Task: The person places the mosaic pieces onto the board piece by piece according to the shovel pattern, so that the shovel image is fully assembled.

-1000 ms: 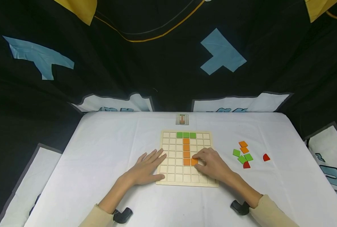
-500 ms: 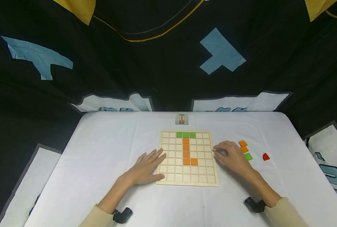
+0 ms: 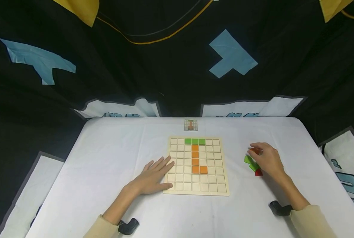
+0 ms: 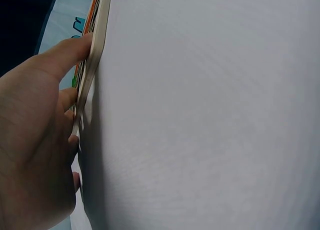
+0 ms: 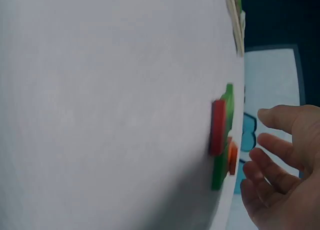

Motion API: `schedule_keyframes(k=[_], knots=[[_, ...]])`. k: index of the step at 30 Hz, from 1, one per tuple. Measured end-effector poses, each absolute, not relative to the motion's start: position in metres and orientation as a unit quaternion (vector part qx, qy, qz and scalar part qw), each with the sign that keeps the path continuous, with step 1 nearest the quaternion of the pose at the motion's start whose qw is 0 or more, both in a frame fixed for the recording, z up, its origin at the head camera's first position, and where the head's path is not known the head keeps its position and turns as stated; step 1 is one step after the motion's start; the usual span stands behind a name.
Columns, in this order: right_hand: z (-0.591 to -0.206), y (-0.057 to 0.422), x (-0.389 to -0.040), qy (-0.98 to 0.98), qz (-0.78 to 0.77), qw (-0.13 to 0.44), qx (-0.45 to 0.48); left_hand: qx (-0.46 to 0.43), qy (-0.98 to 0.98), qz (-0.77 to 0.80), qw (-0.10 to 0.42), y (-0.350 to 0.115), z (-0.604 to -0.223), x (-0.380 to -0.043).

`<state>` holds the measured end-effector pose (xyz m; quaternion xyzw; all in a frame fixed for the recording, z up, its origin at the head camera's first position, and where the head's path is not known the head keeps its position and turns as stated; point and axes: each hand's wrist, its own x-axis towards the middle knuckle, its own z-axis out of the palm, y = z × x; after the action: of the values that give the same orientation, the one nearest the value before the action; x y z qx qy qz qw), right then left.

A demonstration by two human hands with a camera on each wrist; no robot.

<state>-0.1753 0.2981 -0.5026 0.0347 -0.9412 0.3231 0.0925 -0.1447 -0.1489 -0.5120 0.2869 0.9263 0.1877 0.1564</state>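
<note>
A wooden grid board [image 3: 180, 186] lies on the white table. Green tiles [image 3: 195, 141] form a short row at its top; below runs a column of orange tiles [image 3: 195, 154], with one more beside its lowest tile. My left hand [image 3: 151, 178] rests on the board's left edge, fingers spread and straight. Right of the board, my right hand [image 3: 267, 161] hovers over the loose tiles. Its thumb and fingers stand apart in the right wrist view, near an orange tile [image 5: 233, 157]. Loose green tiles [image 3: 253, 166] and a red quarter-round tile [image 3: 258, 172] lie partly under that hand.
A small picture card [image 3: 190, 125] lies behind the board, near the table's far edge. Black curtains with blue shapes [image 3: 234, 54] hang beyond the table. Black devices [image 3: 128, 226] are strapped at both wrists.
My right hand has let go of an orange tile on the board and moved right to the loose tiles. The left hand has stayed on the board's edge.
</note>
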Motion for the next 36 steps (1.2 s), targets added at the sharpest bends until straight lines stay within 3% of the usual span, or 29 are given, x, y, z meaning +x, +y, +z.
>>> schedule_keyframes(k=[22, 36], knots=[[-0.507, 0.31, -0.182, -0.953, 0.3, 0.036, -0.032, 0.294, 0.924, 0.188, 0.156, -0.151, -0.512, -0.143], [-0.488, 0.283, -0.178, -0.937, 0.345, 0.031, 0.032, 0.285, 0.927, 0.186, 0.156, -0.149, -0.512, -0.145]])
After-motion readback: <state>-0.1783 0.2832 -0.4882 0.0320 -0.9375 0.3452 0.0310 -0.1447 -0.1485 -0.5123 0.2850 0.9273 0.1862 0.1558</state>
